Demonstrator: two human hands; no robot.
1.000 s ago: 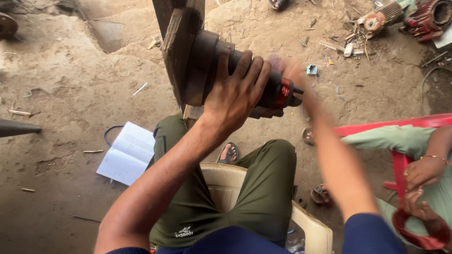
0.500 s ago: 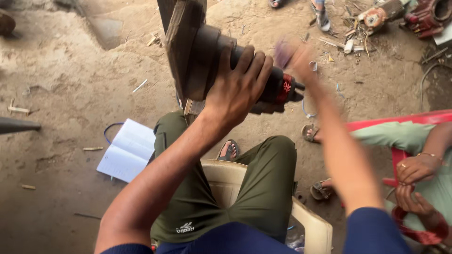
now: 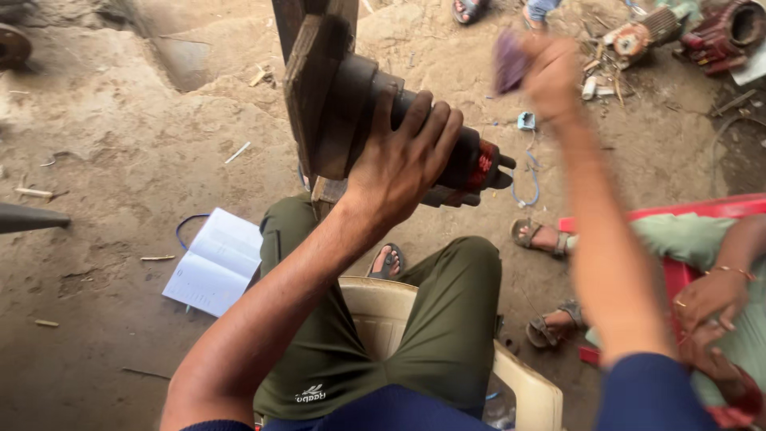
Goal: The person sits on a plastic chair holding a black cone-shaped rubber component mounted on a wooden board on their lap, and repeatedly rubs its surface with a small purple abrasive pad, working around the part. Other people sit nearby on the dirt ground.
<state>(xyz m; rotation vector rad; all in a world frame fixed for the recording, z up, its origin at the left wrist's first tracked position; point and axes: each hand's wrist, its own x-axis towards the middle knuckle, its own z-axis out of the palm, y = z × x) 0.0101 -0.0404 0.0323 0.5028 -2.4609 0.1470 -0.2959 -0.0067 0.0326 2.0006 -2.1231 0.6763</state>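
Dirt floor (image 3: 120,160), left hand (image 3: 403,160) gripping dark cylinder (image 3: 447,152) (right hand (image 3: 550,76) raised)

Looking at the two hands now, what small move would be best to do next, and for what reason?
Probably bring the raised right hand back down to the red-wound end of the dark cylindrical part. The left hand grips that part on its wooden mount, holding it steady, while the right hand is blurred, lifted away and holding something small and purplish, apart from the part.
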